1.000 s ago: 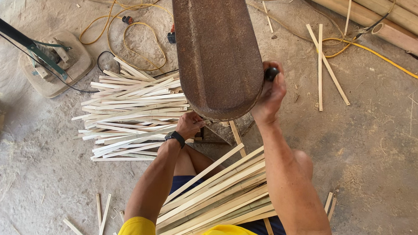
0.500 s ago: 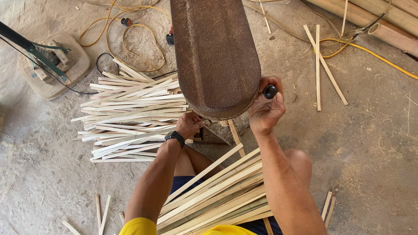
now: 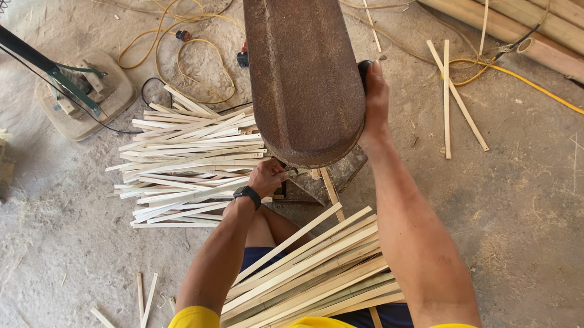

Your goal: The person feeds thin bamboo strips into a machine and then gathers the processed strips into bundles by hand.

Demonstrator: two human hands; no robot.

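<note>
Right hand [image 3: 374, 99] has shifted since the earlier frames: from a fist around the dark knob [image 3: 362, 68] at the lower right edge of the rusty cover [image 3: 301, 74], it now sits higher on that edge, fingers extended along the side, palm against the metal, knob just behind the fingertips. Hand reads flat and pressing rather than clenched; likely bracing or working the knob, can't tell which.

Left hand [image 3: 267, 177] hasn't moved much. It's curled shut under the rounded front end of the cover, watch [image 3: 247, 195] on the wrist. It pinches something thin there, probably a strip end, but the cover hides the contact point, so can't confirm what.

Bundle of split strips [image 3: 314, 275] lies across the lap, angled up to the right, ends pointing at the machine. Within reach of both hands, looks like the feed stock.

Bigger pile of pale strips [image 3: 188, 163] is on the floor left of the cover, roughly parallel, ends near the left hand. Placement suits an output stack.

Further out: loose sticks [image 3: 446, 98] on the right floor, yellow cable [image 3: 534, 82] crossing toward the poles [image 3: 536, 30] top right, coiled yellow cord [image 3: 179, 50] top left, fan base [image 3: 81, 92] at far left. Concrete floor [image 3: 529, 224] is dusty.
</note>
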